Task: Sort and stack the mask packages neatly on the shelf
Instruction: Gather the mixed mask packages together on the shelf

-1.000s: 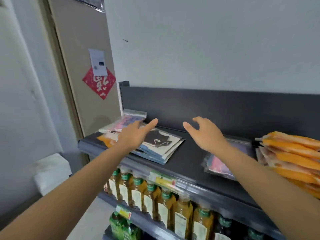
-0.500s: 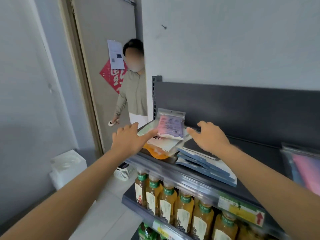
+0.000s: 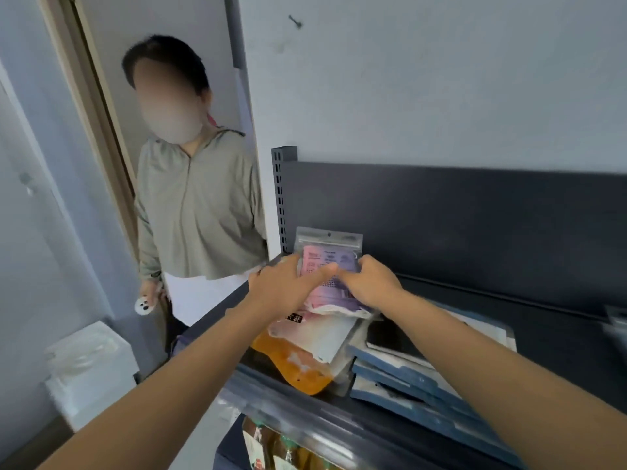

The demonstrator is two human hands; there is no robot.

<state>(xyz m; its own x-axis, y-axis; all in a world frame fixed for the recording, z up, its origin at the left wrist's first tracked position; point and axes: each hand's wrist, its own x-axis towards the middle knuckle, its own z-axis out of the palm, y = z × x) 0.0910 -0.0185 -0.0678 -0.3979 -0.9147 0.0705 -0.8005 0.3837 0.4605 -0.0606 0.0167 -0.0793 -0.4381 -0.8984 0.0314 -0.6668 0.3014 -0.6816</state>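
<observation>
Left hand [image 3: 281, 290], right hand [image 3: 371, 283] now gripping pink package [image 3: 327, 257] (previously untouched)

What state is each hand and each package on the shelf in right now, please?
Left hand, gripping the left edge of the pink mask package.
Right hand, gripping its right edge.
Pink mask package, tilted up, held between both hands.
White and orange packages, lying flat, unevenly overlapped.
Blue packages, stacked flat, edges staggered.
</observation>
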